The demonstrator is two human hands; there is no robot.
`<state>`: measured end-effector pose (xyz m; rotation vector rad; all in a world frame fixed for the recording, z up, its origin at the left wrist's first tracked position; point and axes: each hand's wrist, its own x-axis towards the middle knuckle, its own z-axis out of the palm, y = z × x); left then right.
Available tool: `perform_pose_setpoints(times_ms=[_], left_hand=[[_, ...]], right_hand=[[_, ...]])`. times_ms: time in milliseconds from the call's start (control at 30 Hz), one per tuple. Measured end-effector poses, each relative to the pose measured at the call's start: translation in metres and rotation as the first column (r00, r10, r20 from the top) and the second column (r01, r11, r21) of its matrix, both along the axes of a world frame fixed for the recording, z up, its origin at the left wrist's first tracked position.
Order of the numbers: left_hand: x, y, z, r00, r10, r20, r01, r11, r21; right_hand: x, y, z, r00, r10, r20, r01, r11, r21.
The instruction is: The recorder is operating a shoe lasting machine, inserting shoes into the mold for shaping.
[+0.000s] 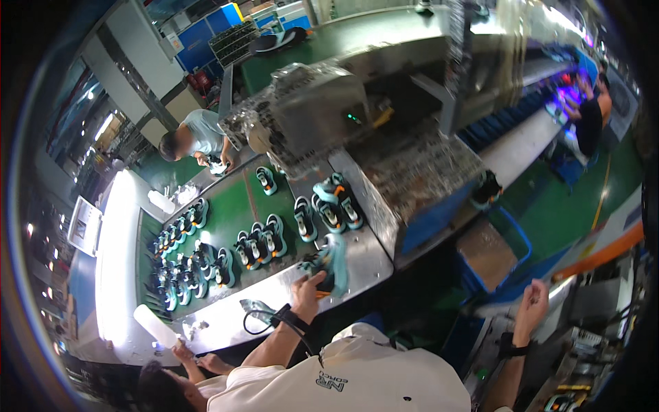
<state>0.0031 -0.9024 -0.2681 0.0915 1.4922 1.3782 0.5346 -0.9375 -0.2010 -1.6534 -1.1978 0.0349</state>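
My left hand (306, 295) is closed on a black and teal sneaker (335, 266), holding it just above the metal edge of the bench; motion blurs the shoe a little. Beyond it, several similar sneakers (304, 220) with orange accents stand grouped on the metal plate, one lying on top of the others. Off to the right, away from the bench, my right hand (533, 307) is raised beside machinery. Its fingers look loosely apart, with nothing visible in them.
Rows of sneakers (251, 246) sit on the green conveyor belt (255, 196). A foil-covered machine (309, 113) rises behind them. Co-workers are at the far left (195, 137), lower left (165, 388) and far right (592, 117). A blue-framed stool (487, 254) stands right.
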Motion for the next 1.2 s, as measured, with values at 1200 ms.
perform_pose_setpoints(times_ms=[1200], left_hand=[[-0.42, 0.415, -0.261, 0.46, 0.116, -0.88, 0.008, 0.991, 0.135]], right_hand=[[-0.588, 0.669, 0.335, 0.094, 0.89, 0.445, -0.501, 0.429, -0.752]])
